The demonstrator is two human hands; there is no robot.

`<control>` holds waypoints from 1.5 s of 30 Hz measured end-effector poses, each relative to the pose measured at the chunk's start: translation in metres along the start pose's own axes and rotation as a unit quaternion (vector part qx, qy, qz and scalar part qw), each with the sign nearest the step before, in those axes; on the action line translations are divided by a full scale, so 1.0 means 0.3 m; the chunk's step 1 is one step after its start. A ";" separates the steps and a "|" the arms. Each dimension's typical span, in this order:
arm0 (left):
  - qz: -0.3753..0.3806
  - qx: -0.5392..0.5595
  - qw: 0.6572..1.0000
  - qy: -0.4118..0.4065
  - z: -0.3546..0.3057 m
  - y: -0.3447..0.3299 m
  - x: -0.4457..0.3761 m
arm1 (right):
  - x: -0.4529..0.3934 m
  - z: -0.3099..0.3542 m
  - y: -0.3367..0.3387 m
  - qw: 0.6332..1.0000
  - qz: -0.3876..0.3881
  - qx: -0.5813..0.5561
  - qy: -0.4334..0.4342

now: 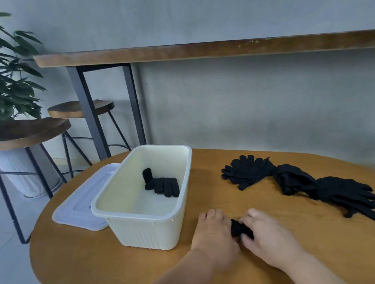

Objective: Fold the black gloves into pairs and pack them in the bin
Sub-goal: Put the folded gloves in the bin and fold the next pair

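A cream plastic bin stands on the round wooden table, holding one folded black glove pair. To the bin's right, near the table's front, my left hand and my right hand press together on a small black glove bundle, which they mostly hide. A row of loose black gloves lies across the table's right side, from a spread pair at the back to a heap near the right edge.
The bin's white lid lies flat on the table, left of the bin and partly under it. Beyond the table stand two wooden stools, a potted plant and a wall-mounted wooden counter.
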State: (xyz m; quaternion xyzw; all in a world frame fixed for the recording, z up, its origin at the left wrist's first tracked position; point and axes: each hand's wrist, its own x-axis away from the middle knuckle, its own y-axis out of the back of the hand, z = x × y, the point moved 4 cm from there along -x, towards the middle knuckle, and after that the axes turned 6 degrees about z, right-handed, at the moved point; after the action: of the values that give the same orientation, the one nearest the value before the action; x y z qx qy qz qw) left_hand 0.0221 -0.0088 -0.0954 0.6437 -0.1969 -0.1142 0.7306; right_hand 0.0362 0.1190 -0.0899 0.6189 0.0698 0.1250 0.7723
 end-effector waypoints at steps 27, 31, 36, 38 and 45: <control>0.256 -0.049 0.963 0.070 0.764 0.340 -0.182 | -0.760 0.590 0.277 0.941 0.313 0.127 0.010; 0.302 -0.053 0.951 0.047 0.797 0.220 -0.293 | -0.851 0.550 0.161 0.919 0.385 0.086 -0.023; 0.333 -0.036 0.942 0.029 0.821 0.149 -0.348 | -0.917 0.505 0.065 0.919 0.387 0.054 -0.046; 0.335 -0.032 0.941 0.022 0.826 0.136 -0.358 | -0.933 0.496 0.038 0.926 0.370 0.066 -0.033; 0.277 -0.028 0.960 0.029 0.854 0.142 -0.385 | -0.931 0.534 0.051 0.950 0.291 0.097 0.054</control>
State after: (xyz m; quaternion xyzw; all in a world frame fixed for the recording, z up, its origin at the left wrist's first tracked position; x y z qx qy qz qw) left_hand -0.1965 -0.1836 -0.0458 0.5462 -0.3429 0.1055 0.7570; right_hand -0.1914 -0.1063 -0.0523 0.6765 -0.0598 0.3698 0.6341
